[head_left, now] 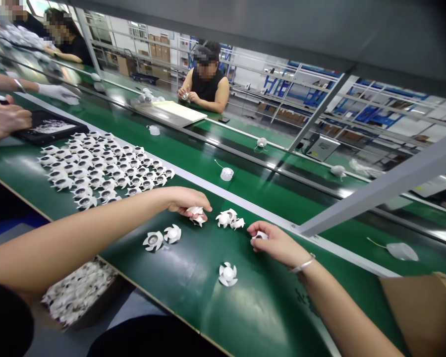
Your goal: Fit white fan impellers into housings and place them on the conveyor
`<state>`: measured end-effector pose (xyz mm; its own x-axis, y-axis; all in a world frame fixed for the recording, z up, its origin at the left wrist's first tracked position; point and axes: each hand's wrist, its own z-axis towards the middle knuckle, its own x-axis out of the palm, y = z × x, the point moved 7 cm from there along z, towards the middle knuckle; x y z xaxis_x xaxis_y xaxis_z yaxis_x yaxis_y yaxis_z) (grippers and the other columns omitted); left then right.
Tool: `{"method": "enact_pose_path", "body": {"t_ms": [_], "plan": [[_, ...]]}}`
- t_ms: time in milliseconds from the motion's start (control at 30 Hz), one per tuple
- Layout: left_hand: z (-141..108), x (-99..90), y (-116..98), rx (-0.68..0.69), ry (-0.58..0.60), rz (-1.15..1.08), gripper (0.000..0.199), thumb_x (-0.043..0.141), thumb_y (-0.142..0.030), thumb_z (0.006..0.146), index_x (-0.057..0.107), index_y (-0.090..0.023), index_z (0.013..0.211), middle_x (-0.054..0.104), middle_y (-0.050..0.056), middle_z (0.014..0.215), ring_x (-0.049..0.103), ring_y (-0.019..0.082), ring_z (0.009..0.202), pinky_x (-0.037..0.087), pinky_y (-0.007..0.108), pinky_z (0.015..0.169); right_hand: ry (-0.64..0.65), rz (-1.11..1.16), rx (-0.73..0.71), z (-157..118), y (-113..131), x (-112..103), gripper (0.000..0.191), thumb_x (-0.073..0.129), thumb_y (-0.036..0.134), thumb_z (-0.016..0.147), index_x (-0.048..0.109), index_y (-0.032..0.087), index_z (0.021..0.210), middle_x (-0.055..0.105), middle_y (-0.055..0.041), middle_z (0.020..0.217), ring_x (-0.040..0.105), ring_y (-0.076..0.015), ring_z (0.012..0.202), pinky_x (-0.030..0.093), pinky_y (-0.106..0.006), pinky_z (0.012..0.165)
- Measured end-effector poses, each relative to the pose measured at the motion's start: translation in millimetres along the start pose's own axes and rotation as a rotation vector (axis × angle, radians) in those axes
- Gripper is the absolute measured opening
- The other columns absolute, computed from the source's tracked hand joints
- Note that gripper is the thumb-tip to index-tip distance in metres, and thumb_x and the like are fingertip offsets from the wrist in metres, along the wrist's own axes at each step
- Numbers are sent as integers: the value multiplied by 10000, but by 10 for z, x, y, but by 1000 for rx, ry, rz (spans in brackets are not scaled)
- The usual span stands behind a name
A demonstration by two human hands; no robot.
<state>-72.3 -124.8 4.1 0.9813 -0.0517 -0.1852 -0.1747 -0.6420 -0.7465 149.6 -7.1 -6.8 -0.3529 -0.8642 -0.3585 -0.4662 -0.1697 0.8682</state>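
My left hand (188, 202) grips a white plastic fan impeller (196, 216) against the green conveyor belt (252, 307). My right hand (275, 243) is shut on another impeller (260, 236), partly hidden by its fingers. Between my hands lies a touching pair of impellers (227, 219). Two more (162, 237) sit below my left wrist, and a single one (228, 274) rests below and left of my right hand. Further left, a dense group of several impellers (104, 166) covers the belt.
A box of packed impellers (76, 292) sits below the belt's near edge, and a cardboard box (419, 312) stands at lower right. A co-worker's hands (57, 92) (7, 119) reach in at left near a black tray (48, 126). Another person (206, 79) works across a parallel belt.
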Motion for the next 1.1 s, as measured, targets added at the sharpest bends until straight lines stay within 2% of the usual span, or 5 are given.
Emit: {"method": "enact_pose_path", "body": {"t_ms": [433, 633, 800, 967, 1100], "plan": [[89, -316, -61, 444, -313, 219, 427, 593, -514, 847, 615, -155, 1077, 696, 96, 1060, 654, 172, 857, 534, 317, 816, -210, -62, -381, -250, -99, 84, 243, 541, 405, 938, 628, 214, 1059, 565, -126, 1291, 570, -236, 1191, 462, -443, 1045], [-19, 50, -168, 767, -222, 537, 222, 549, -184, 845, 736, -207, 962, 664, 57, 1270, 474, 242, 1352, 303, 403, 1194, -166, -114, -435, -319, 18, 237, 239, 465, 377, 994, 637, 220, 1048, 606, -113, 1253, 587, -218, 1186, 476, -421, 1040], [-387, 268, -215, 928, -254, 728, 264, 495, -237, 952, 711, -214, 1101, 664, 58, 1245, 573, 192, 1215, 413, 342, 1096, -296, -493, -531, -331, -48, 146, 309, 340, 292, 1031, 637, 227, 1081, 598, -102, 1280, 526, -218, 1253, 452, -441, 1064], [-678, 207, -56, 710, -453, 954, 376, 631, -531, 880, 713, -215, 1067, 691, 60, 1018, 617, 242, 996, 474, 388, 899, -541, -746, -505, -473, -85, -34, 347, 394, 344, 1013, 625, 161, 1197, 524, -181, 1353, 471, -327, 1284, 391, -573, 1062], [-636, 297, 155, 579, -422, 1096, 327, 676, -445, 870, 693, -245, 1127, 664, 64, 1128, 588, 286, 1091, 441, 425, 915, -509, -970, -580, -726, 169, 330, 358, 481, 388, 988, 615, 177, 1244, 548, -157, 1335, 479, -331, 1254, 397, -527, 1034]]}}
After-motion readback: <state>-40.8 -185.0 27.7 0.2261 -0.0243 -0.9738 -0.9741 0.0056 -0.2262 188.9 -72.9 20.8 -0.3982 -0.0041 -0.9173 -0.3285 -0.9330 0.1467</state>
